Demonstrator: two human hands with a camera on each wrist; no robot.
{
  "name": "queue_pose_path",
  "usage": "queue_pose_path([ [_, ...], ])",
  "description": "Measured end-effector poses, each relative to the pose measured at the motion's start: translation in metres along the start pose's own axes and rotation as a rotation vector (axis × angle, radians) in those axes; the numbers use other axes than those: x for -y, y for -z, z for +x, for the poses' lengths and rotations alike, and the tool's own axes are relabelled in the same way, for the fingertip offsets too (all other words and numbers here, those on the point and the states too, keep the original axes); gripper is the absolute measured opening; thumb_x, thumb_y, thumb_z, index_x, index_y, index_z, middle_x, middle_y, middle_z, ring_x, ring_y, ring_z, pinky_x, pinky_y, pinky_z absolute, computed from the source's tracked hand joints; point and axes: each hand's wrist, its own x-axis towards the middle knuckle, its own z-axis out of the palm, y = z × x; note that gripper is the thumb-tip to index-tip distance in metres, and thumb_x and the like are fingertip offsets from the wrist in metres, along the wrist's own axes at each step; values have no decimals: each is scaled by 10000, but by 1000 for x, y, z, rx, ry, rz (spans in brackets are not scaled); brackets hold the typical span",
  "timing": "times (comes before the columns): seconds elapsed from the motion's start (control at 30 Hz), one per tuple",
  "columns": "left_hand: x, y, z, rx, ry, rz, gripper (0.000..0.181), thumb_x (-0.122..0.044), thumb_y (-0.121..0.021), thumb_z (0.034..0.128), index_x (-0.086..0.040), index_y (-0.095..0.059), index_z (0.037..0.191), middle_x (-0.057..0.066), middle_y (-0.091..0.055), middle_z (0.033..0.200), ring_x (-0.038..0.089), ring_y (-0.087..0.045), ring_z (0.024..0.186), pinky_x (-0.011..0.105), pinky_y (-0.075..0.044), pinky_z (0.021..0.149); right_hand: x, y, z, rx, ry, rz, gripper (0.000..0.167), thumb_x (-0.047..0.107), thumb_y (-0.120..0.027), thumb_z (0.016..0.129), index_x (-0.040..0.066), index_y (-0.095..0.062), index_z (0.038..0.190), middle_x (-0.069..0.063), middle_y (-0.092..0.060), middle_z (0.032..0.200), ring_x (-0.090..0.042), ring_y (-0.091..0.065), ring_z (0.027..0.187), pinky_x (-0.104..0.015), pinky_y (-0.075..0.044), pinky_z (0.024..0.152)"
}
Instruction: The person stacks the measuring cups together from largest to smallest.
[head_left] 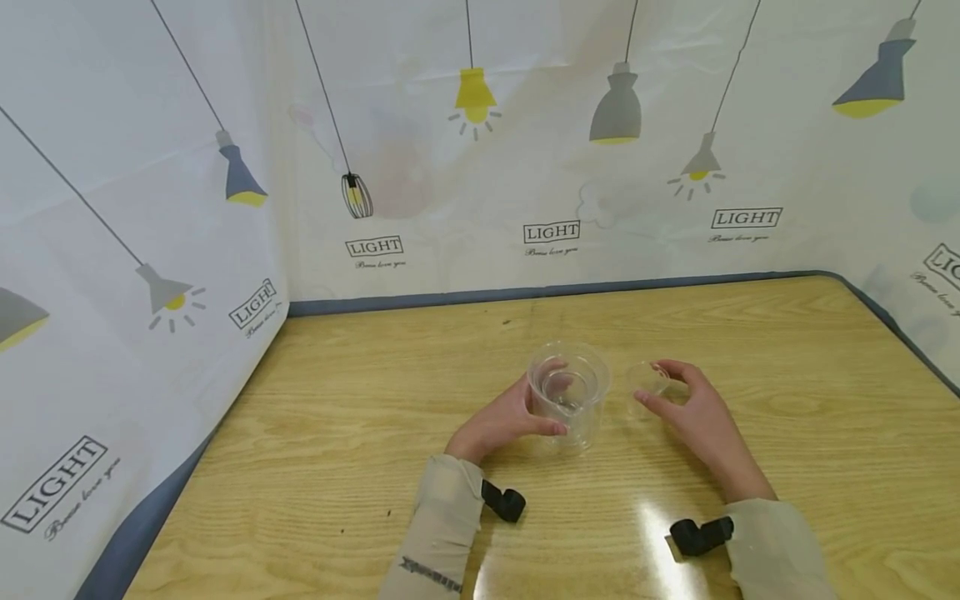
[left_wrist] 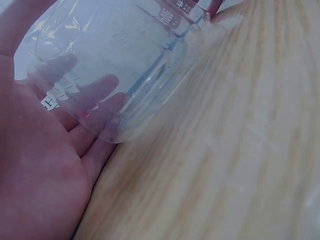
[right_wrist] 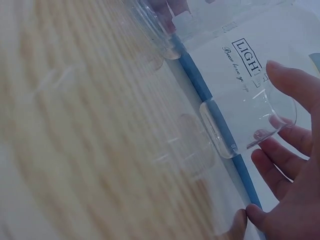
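Observation:
A large clear beaker (head_left: 583, 421) with a pouring lip stands upright near the middle of the wooden table. My left hand (head_left: 517, 410) grips it from the left, thumb on the near side and fingers round the far side. Through the clear wall (left_wrist: 120, 45), the left wrist view shows those fingers. To its right, my right hand (head_left: 697, 410) pinches a smaller clear beaker (head_left: 643, 390) by its upper part. In the right wrist view the small beaker (right_wrist: 240, 125) hangs a little above the tabletop, apart from the large one.
The wooden table (head_left: 322, 433) has a glossy surface with a bright reflection near the front. White sheets printed with lamps (head_left: 450, 183) enclose the back and sides. Each sleeve carries a black wrist camera, one on the left (head_left: 504, 502) and one on the right (head_left: 701, 536).

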Motion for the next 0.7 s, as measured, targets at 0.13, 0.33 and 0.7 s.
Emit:
queue_pose_path([
  [0.13,2,0,1,0,0,-17,778,-89,-726,738,-211,-281,1365,128,-367,1376,236,-321,1269,285,-301,983,2,1,0,-9,-3,-6,819,559,-570,780,70,-293,1377,-207,-318,1363,-418,-256,1240,-617,-215,919],
  [0.33,20,2,7,-12,2,-12,780,-102,-732,735,-337,-296,1338,46,-390,1370,163,-343,1256,274,-305,980,1,2,1,-12,6,3,806,547,-571,786,73,-296,1376,-203,-322,1361,-415,-263,1237,-614,-224,915],
  [0.7,-2,-1,0,-4,0,-15,773,-85,-721,742,-213,-283,1365,127,-371,1372,252,-330,1261,283,-311,975,3,3,2,-28,23,5,799,542,-575,786,65,-307,1368,-201,-338,1348,-412,-275,1230,-613,-233,907],
])
